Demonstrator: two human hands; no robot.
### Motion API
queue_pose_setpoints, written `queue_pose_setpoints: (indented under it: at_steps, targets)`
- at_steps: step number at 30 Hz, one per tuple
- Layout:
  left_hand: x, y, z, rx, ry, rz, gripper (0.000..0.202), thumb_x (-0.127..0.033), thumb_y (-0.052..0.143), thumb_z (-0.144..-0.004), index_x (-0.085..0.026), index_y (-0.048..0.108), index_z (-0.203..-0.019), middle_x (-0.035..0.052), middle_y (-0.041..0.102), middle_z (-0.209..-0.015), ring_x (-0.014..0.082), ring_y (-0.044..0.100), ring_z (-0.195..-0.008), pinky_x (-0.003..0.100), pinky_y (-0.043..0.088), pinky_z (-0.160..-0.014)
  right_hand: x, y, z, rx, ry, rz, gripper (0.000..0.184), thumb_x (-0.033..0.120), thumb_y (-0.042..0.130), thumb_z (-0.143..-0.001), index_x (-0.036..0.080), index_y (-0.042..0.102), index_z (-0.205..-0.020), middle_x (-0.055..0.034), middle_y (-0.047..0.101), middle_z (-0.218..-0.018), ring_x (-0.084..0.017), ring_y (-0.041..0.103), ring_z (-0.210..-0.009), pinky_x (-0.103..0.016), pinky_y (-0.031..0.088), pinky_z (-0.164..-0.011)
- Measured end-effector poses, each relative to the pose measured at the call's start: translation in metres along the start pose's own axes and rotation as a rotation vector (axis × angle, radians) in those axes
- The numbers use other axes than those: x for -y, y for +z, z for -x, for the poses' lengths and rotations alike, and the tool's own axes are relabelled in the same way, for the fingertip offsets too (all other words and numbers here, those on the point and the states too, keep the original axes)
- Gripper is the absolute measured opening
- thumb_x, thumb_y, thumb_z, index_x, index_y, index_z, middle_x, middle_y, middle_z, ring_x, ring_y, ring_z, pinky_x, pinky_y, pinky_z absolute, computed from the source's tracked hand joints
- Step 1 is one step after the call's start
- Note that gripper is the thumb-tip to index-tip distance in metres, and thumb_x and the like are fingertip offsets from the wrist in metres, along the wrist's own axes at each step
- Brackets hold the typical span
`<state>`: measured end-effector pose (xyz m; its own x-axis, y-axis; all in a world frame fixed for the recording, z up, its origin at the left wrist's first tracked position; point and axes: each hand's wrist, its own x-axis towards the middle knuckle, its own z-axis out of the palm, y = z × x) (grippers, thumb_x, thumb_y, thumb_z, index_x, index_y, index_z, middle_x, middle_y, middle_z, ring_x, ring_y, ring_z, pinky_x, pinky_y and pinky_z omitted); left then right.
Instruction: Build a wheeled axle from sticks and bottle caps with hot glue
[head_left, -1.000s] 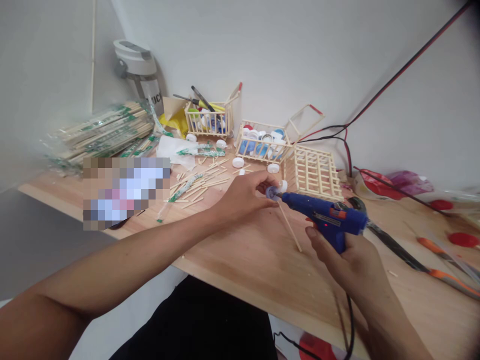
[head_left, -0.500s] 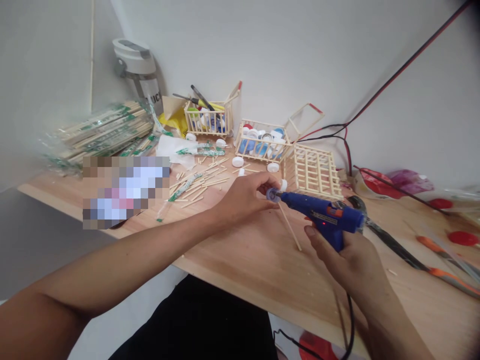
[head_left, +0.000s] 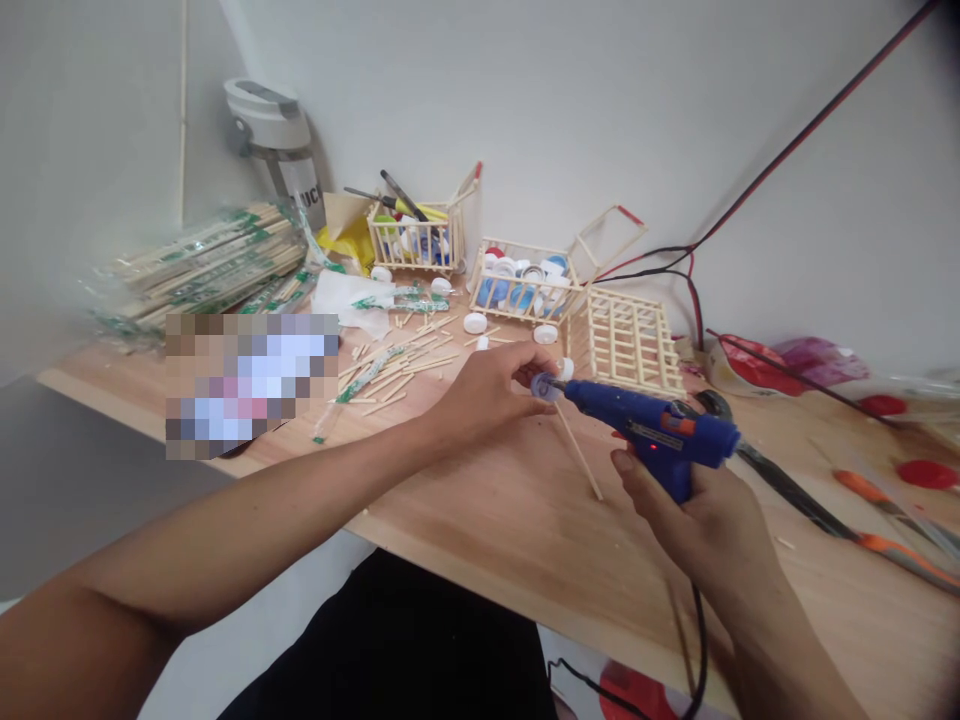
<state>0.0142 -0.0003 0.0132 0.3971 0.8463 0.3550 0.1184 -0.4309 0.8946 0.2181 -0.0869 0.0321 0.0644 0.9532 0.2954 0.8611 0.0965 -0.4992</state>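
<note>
My left hand (head_left: 484,392) pinches a small white plastic cap (head_left: 565,369) mounted on a thin wooden stick (head_left: 579,455), whose lower end points down toward the tabletop. The fingers partly hide the join between cap and stick. My right hand (head_left: 701,525) grips a blue hot glue gun (head_left: 656,432) by its handle. The gun's nozzle (head_left: 546,387) sits right by my left fingertips, against or very near the cap. A black power cord (head_left: 701,650) hangs from the gun below the table edge.
The wooden table (head_left: 480,530) holds two small stick-built carts of bottle caps (head_left: 517,290), a flat stick lattice (head_left: 628,342), loose sticks, white caps, and bundled chopsticks (head_left: 202,265). Orange-handled tools (head_left: 900,545) lie at right. Red-and-black wires (head_left: 795,130) run along the wall.
The glue gun's rear end has shifted slightly right, while its nozzle stays at the cap. My left hand has barely moved.
</note>
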Motion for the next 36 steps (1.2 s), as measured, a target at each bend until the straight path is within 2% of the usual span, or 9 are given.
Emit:
queue_pose_setpoints:
  at_steps: [7, 15, 21, 30, 36]
  targets:
    - [-0.0021, -0.0001, 0.0002, -0.005, -0.003, 0.01, 0.022, -0.012, 0.073, -0.067, -0.014, 0.065, -0.087, 0.0007, 0.067, -0.084, 0.0124, 0.062, -0.078, 0.025, 0.048, -0.075, -0.0002, 0.0009, 0.0001, 0.061, 0.036, -0.021, 0.032, 0.051, 0.053, -0.076, 0.021, 0.064, -0.071, -0.0045, 0.065, -0.055, -0.023, 0.063, -0.053, -0.029, 0.046, -0.049]
    - [-0.0045, -0.0013, 0.0007, -0.005, -0.021, -0.005, 0.02, -0.011, 0.07, -0.069, -0.015, 0.064, -0.088, 0.0009, 0.067, -0.085, 0.0129, 0.062, -0.08, 0.027, 0.049, -0.077, -0.0002, -0.0013, -0.0002, 0.053, 0.047, 0.023, 0.036, 0.053, 0.053, -0.077, 0.02, 0.066, -0.075, -0.0055, 0.065, -0.056, -0.024, 0.062, -0.052, -0.03, 0.044, -0.047]
    - [-0.0043, -0.0018, 0.0004, -0.01, -0.021, -0.025, 0.021, -0.013, 0.072, -0.068, -0.015, 0.064, -0.088, 0.001, 0.067, -0.085, 0.0127, 0.062, -0.079, 0.026, 0.048, -0.077, -0.0014, -0.0006, 0.0011, 0.083, 0.029, -0.001, 0.033, 0.051, 0.053, -0.079, 0.021, 0.064, -0.07, -0.0051, 0.066, -0.057, -0.023, 0.063, -0.054, -0.03, 0.046, -0.049]
    - [-0.0027, -0.001, 0.0002, -0.003, -0.016, -0.008, 0.02, -0.014, 0.072, -0.069, -0.014, 0.065, -0.088, 0.0013, 0.067, -0.085, 0.0126, 0.062, -0.079, 0.026, 0.049, -0.076, -0.0027, 0.0012, 0.0021, 0.056, 0.019, 0.007, 0.031, 0.051, 0.053, -0.078, 0.022, 0.06, -0.067, -0.0047, 0.064, -0.054, -0.023, 0.062, -0.051, -0.029, 0.045, -0.048]
    - [-0.0051, -0.0008, 0.0008, 0.006, -0.028, -0.001, 0.018, -0.016, 0.071, -0.071, -0.015, 0.065, -0.088, 0.0017, 0.068, -0.085, 0.0134, 0.063, -0.08, 0.027, 0.049, -0.077, -0.0011, 0.0, 0.0017, 0.044, 0.006, 0.028, 0.033, 0.053, 0.053, -0.078, 0.022, 0.061, -0.072, -0.0054, 0.066, -0.057, -0.024, 0.064, -0.055, -0.03, 0.045, -0.049]
